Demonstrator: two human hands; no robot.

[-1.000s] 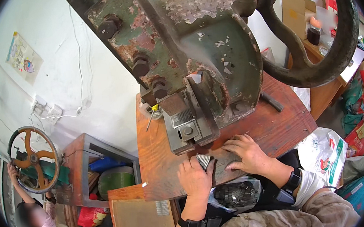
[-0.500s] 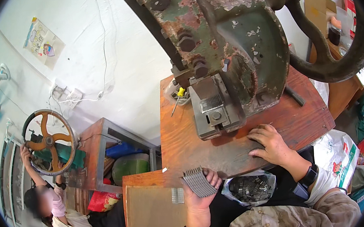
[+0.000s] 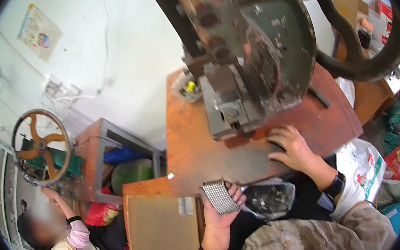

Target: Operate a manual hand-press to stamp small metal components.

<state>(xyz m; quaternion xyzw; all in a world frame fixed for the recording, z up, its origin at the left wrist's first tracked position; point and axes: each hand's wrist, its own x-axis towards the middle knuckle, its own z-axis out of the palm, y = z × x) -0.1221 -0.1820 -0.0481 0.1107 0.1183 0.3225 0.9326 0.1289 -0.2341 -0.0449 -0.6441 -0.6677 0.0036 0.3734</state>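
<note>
My left hand [image 3: 216, 225] is closed around a stack of thin, ridged grey metal strips [image 3: 221, 197], held up just off the table's front edge. My right hand [image 3: 294, 150] lies with its fingers apart on the dark, worn front of the wooden table [image 3: 193, 150] and holds nothing. Beyond it stands a heavy press [image 3: 274, 44] with chipped green paint. Under its ram sits a grey steel die block [image 3: 233, 114] with a bolt on top. Between my forearms, a clear plastic bag [image 3: 288, 198] in my lap holds many small metal pieces [image 3: 266, 198].
A tub [image 3: 179, 89] with a yellow-handled screwdriver [image 3: 190, 87] stands left of the die. A framed tan board [image 3: 160, 231] at lower left bears a small metal strip [image 3: 185, 206]. Further left, another person [image 3: 70, 236] reaches toward a handwheel [image 3: 41, 146]. Bags [image 3: 365, 166] stand at right.
The view has shifted, moving the press and table slightly up and left in it. The other person's raised arm has come lower on the handwheel. Both my hands keep their poses.
</note>
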